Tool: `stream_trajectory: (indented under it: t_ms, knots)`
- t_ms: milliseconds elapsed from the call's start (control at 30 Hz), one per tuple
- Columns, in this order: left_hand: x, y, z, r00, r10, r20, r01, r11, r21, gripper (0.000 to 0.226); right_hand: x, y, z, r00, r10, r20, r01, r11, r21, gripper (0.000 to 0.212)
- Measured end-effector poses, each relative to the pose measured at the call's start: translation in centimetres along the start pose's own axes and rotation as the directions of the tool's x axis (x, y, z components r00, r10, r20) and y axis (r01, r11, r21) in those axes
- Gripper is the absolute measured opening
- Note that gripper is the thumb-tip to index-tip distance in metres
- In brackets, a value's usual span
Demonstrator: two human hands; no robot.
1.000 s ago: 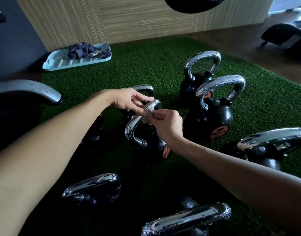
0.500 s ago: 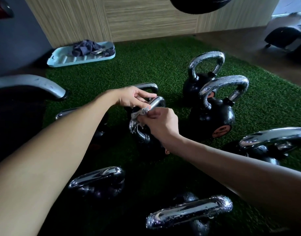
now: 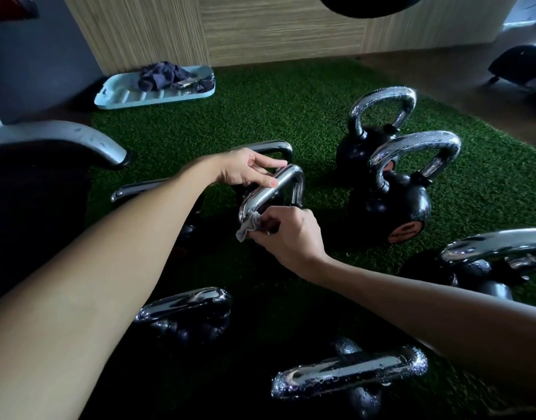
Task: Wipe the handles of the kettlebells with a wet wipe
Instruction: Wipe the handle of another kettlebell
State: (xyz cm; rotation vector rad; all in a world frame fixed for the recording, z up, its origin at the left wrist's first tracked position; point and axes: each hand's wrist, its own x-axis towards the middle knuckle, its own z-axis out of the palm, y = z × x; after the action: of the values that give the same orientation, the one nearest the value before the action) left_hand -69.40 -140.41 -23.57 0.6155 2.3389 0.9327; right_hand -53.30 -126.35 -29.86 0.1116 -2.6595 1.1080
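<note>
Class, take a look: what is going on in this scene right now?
A person is cleaning black kettlebells with chrome handles on green artificial turf. The left hand steadies the chrome handle of the middle kettlebell, while the right hand presses a crumpled grey wet wipe against that handle's lower left bend. Several nearby handles carry water droplets.

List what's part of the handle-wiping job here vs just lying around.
Job:
wipe in right hand
chrome handle steadied by left hand
other kettlebells, e.g.

Lying about:
blue tray with dark cloth
grey machine leg
</note>
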Motion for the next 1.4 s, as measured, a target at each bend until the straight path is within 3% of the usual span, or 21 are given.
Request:
stream_trajectory:
  t_ms: [267, 400, 533, 633, 733, 967, 1100, 1267, 1400]
  knots:
    - [-0.6, 0.3, 0.4, 1.000, -0.016, -0.023, 0.016, 1.000, -0.014, 0.058, -1.0, 3.6, 0.8, 0.997, -0.076, 0.031, 0.078, 0.995, -0.070, 0.022]
    - [-1.1, 1.3, 1.7, 1.000, -0.008, 0.003, 0.008, 1.000, -0.003, 0.062, -1.3, 4.8, -0.9, 0.994, 0.108, -0.026, -0.105, 0.990, 0.092, 0.028]
    - [-1.7, 3.0, 3.9, 0.999, 0.007, 0.048, -0.015, 0.985, 0.173, 0.073, -1.5, 6.6, -5.0, 0.929, 0.338, -0.151, -0.299, 0.925, 0.235, 0.026]
    - [-3.5, 4.7, 4.2, 0.999, 0.003, 0.038, -0.015, 0.947, 0.321, 0.088, -1.3, 7.5, -8.0, 0.893, 0.405, -0.198, -0.343, 0.896, 0.283, 0.025]
    - [-7.1, 5.8, 4.0, 0.998, -0.066, -0.017, 0.065, 0.852, 0.520, 0.115, -0.6, 7.6, -10.0, 0.896, 0.386, -0.218, -0.317, 0.902, 0.293, 0.026]
    - [-10.5, 4.6, 7.3, 0.963, 0.053, -0.264, 0.129, 0.771, 0.624, 0.107, 1.5, 6.9, -10.5, 0.922, 0.334, -0.193, -0.262, 0.910, 0.322, 0.028]
    - [-9.9, 3.8, 6.8, 0.972, 0.035, -0.234, 0.109, 0.813, 0.572, 0.106, 3.1, 7.1, -11.2, 0.934, 0.334, -0.129, -0.268, 0.892, 0.364, 0.027]
    - [-8.5, 4.0, 4.4, 0.984, 0.016, -0.180, 0.110, 0.734, 0.671, 0.101, 4.6, 8.2, -11.6, 0.939, 0.329, -0.103, -0.275, 0.895, 0.351, 0.029]
    - [-7.9, 3.5, 1.6, 0.997, 0.003, -0.081, 0.052, 0.737, 0.673, 0.094, 5.0, 8.6, -11.5, 0.937, 0.349, -0.013, -0.306, 0.839, 0.450, 0.029]
